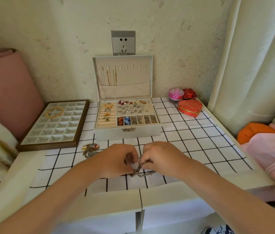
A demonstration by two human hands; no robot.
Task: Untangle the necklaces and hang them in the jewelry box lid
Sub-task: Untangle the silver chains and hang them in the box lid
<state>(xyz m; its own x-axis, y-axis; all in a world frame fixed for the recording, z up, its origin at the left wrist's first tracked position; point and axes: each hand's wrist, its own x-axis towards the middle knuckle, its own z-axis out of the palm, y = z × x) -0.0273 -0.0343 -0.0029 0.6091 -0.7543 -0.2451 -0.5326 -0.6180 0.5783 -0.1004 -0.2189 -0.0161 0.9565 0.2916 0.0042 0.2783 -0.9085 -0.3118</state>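
Silver chain necklace [141, 173] lies knotted near the front edge of the tabletop [22, 176], pinched between curled fingers of left hand [118, 159] and right hand [160, 157]. Loosen loops gently, never tugging, then hang it in the upright cream jewelry-box lid [133, 76].

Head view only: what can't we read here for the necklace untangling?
1. silver chain: head view, fingers of the left hand and right hand cover the pinched stretch; knot or clasp unreadable.
2. tangled pile beside the tray: too small and blurred to count necklaces.
3. gold chains in the lid: lower ends hidden inside the lid pocket.
4. lid hooks: too small to tell which are free.
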